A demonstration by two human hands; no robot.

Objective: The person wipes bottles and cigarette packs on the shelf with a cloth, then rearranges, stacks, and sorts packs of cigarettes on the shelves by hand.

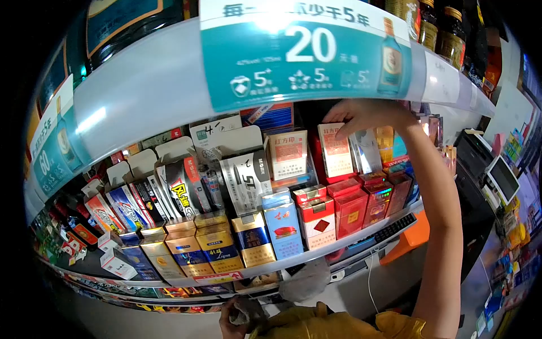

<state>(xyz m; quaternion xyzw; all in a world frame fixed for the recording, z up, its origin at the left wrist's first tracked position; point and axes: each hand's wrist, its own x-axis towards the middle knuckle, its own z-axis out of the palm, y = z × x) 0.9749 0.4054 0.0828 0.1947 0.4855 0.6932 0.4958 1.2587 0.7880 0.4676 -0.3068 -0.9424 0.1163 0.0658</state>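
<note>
My right hand (361,116) reaches under the price banner to the upper row of the shelf. Its fingers pinch the top of a white and red cigarette pack (337,155), one in front and one behind. A similar pack (288,155) stands to its left, and a silvery pack (368,152) to its right. Low in the view, my left hand (228,319) is closed round a crumpled grey cloth (250,312), partly cut off by my yellow clothing (316,325). Red cigarette packs (347,209) line the front row below my right hand.
The shelf edge (293,263) curves across below several cigarette packs, with pen boxes (183,186) behind at left. A large teal price banner (305,56) hangs over the shelf. A grey bundle (305,281) is below the edge; a screen (502,178) stands at right.
</note>
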